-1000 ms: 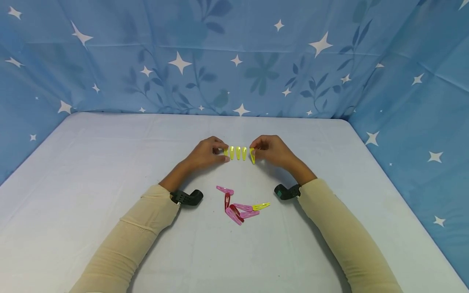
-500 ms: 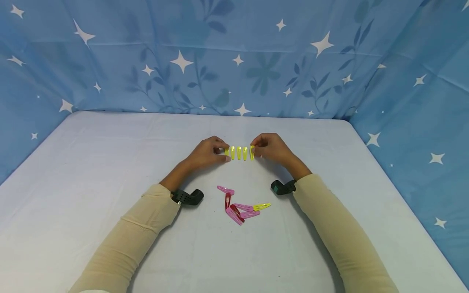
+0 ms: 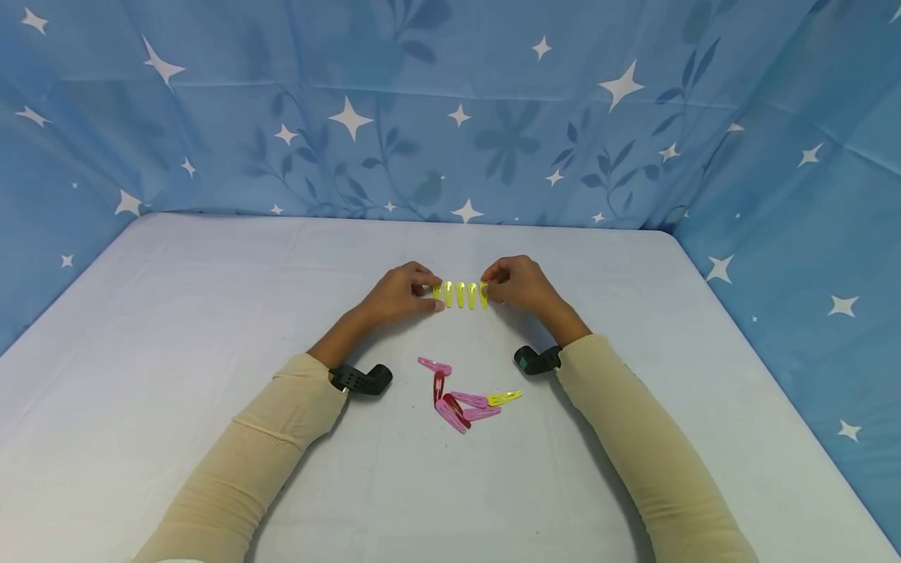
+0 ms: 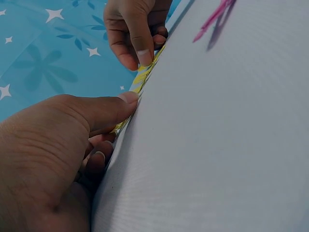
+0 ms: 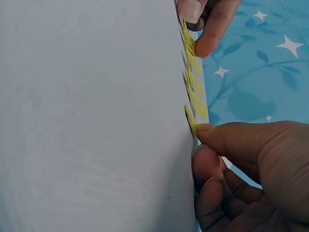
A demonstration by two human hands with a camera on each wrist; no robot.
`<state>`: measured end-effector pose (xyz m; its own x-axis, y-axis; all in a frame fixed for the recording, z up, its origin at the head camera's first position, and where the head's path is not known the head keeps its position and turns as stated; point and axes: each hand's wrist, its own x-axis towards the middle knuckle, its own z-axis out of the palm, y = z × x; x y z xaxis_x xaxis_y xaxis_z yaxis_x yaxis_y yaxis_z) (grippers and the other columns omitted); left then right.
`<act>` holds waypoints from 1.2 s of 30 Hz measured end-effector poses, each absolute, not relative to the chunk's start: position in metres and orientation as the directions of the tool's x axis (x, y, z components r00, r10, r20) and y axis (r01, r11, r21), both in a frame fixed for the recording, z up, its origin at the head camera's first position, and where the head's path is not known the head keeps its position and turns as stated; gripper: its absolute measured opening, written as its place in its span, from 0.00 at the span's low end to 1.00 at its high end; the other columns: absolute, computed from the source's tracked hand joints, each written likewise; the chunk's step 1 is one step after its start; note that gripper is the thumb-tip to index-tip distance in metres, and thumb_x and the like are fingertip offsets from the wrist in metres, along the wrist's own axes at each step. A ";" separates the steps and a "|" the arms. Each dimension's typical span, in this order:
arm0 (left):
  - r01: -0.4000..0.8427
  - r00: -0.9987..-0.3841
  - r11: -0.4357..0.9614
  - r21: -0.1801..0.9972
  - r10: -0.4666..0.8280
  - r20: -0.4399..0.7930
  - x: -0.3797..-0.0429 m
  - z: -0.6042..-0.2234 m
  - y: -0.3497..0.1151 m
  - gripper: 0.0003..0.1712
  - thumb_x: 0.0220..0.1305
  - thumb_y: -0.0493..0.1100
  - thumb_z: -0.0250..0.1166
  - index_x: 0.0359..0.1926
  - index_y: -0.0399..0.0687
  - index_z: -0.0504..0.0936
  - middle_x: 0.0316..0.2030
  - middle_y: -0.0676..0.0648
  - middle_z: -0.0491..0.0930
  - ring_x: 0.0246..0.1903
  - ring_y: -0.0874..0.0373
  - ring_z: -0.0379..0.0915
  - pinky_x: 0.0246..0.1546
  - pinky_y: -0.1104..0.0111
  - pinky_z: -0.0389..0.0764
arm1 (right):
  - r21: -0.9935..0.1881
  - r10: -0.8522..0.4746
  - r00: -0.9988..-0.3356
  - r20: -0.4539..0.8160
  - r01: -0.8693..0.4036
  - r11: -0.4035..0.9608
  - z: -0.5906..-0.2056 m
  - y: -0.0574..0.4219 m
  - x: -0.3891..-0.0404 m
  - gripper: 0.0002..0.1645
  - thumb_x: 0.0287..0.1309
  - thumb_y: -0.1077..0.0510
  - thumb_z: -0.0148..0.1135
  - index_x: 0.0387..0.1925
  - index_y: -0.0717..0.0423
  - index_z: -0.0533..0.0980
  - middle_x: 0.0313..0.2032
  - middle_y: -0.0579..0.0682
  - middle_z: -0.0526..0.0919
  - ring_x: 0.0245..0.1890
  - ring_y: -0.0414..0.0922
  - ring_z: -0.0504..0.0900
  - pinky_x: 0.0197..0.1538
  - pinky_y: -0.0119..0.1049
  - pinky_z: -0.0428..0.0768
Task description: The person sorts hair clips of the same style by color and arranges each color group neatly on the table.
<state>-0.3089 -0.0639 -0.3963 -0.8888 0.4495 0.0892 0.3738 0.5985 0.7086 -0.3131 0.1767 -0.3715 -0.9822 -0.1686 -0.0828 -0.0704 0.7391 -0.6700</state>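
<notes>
Several yellow snap hair clips (image 3: 461,295) stand side by side in a short row toward the back of the white table. At the row's left end my left hand (image 3: 397,295) holds the outermost yellow clip (image 3: 437,292) between thumb and fingers, partly covering it. My right hand (image 3: 521,285) pinches the yellow clip at the right end (image 3: 483,297), its upper part behind the fingertips. In the right wrist view the thumb (image 5: 208,133) presses on the wide end of that clip (image 5: 190,117).
Nearer the front lies a loose cluster of hair clips: pink ones (image 3: 450,416), red ones (image 3: 439,385) and one yellow clip (image 3: 504,398), some overlapping. A blue star-patterned curtain (image 3: 450,156) hangs behind the white table (image 3: 211,313) and along its right side.
My right hand has moved its yellow clip leftward and straightened it into line with the row, closing the gap there. The left hand keeps its place at the left end.
</notes>
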 end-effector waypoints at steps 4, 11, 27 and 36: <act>0.377 -0.887 0.598 0.707 0.452 0.091 -0.310 -0.397 -0.063 0.26 0.60 0.45 0.70 0.59 0.41 0.81 0.54 0.41 0.75 0.46 0.50 0.73 0.49 0.61 0.76 | -0.655 -0.147 -0.985 -0.086 -0.055 0.754 -0.370 0.176 -0.312 0.09 0.60 0.60 0.63 0.42 0.57 0.82 0.32 0.52 0.82 0.30 0.45 0.76 0.32 0.34 0.74; 0.379 -0.887 0.608 0.698 0.453 0.088 -0.309 -0.395 -0.064 0.26 0.60 0.45 0.70 0.58 0.42 0.81 0.55 0.41 0.75 0.47 0.49 0.73 0.50 0.59 0.77 | -0.670 -0.122 -0.987 -0.105 -0.021 0.742 -0.368 0.175 -0.310 0.14 0.67 0.54 0.57 0.46 0.57 0.80 0.35 0.53 0.83 0.31 0.45 0.79 0.34 0.34 0.75; 0.347 -0.895 0.620 0.703 0.442 0.052 -0.307 -0.390 -0.061 0.25 0.61 0.45 0.70 0.58 0.43 0.81 0.56 0.42 0.74 0.49 0.49 0.73 0.51 0.60 0.77 | -0.722 -0.173 -0.979 -0.108 -0.042 0.690 -0.367 0.196 -0.298 0.15 0.68 0.55 0.55 0.50 0.58 0.79 0.33 0.53 0.81 0.33 0.46 0.77 0.37 0.33 0.75; 0.338 -0.895 0.603 0.722 0.443 0.049 -0.306 -0.391 -0.062 0.26 0.60 0.44 0.70 0.59 0.43 0.81 0.56 0.42 0.74 0.49 0.48 0.73 0.52 0.59 0.76 | -0.768 -0.319 -0.944 -0.084 -0.143 0.625 -0.367 0.208 -0.283 0.12 0.66 0.60 0.59 0.48 0.60 0.80 0.36 0.56 0.83 0.32 0.47 0.79 0.37 0.34 0.78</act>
<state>-0.3063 -0.0623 -0.3914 -0.8951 0.4431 0.0490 0.3382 0.6033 0.7223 -0.2829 0.2082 -0.3670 -0.9439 -0.3192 -0.0842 -0.1428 0.6247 -0.7677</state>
